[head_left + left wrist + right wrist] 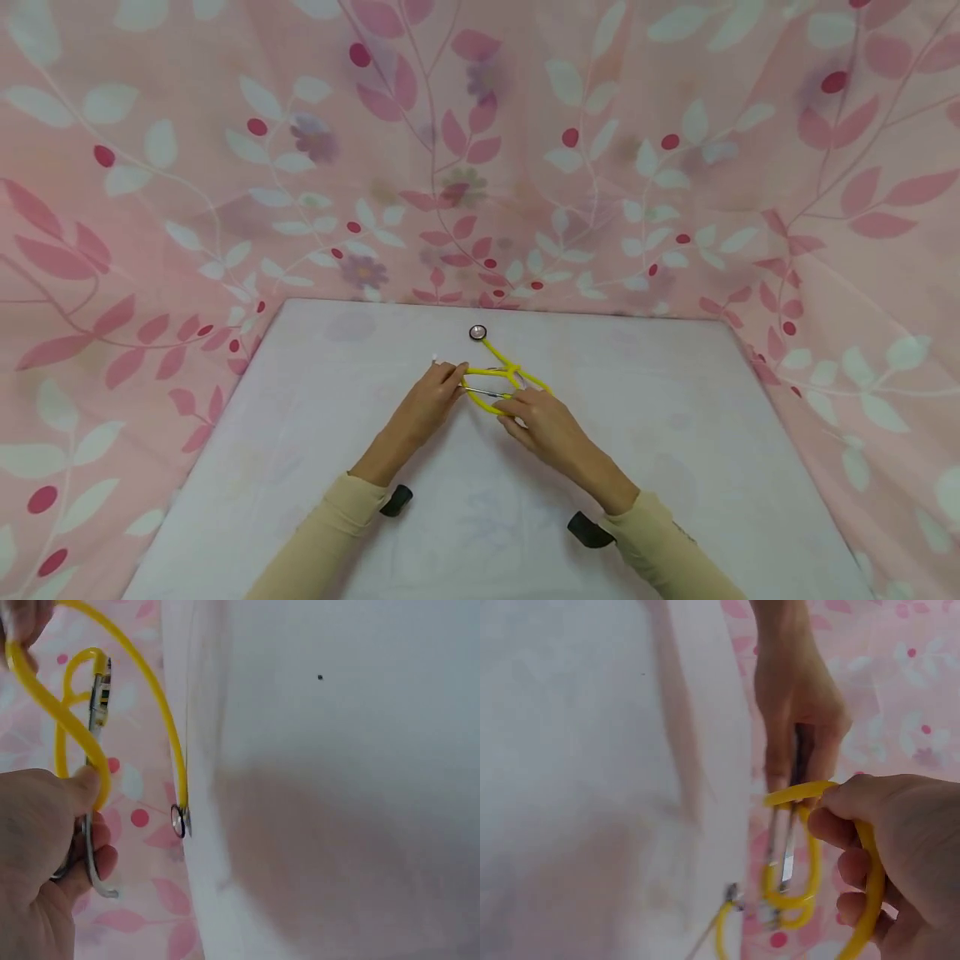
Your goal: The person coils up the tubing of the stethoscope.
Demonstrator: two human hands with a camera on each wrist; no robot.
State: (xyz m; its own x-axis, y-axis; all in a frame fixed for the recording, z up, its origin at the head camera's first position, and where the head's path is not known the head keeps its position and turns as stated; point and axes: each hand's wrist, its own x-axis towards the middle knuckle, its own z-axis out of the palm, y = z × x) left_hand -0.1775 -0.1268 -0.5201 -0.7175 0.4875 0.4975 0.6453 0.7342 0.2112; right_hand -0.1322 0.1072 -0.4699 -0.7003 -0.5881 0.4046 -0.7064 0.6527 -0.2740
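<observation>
A stethoscope with yellow tubing (512, 372) is held between both hands over the white table. Its round chest piece (477, 332) with a dark rim lies farthest from me, at the end of one tube. My left hand (429, 398) grips the metal ear tubes (91, 855), its thumb pressing a loop of tubing against them. One bent metal tip sticks out below the fingers in the left wrist view. My right hand (546, 423) pinches the yellow tube between thumb and fingers, and the tube (871, 892) runs down through its curled fingers.
The table (480, 533) has a white cover and reaches back to a pink leaf-patterned cloth (480, 167), which also hangs along both sides. A dark piece (397, 502) sits at the left cuff and another (590, 531) at the right cuff.
</observation>
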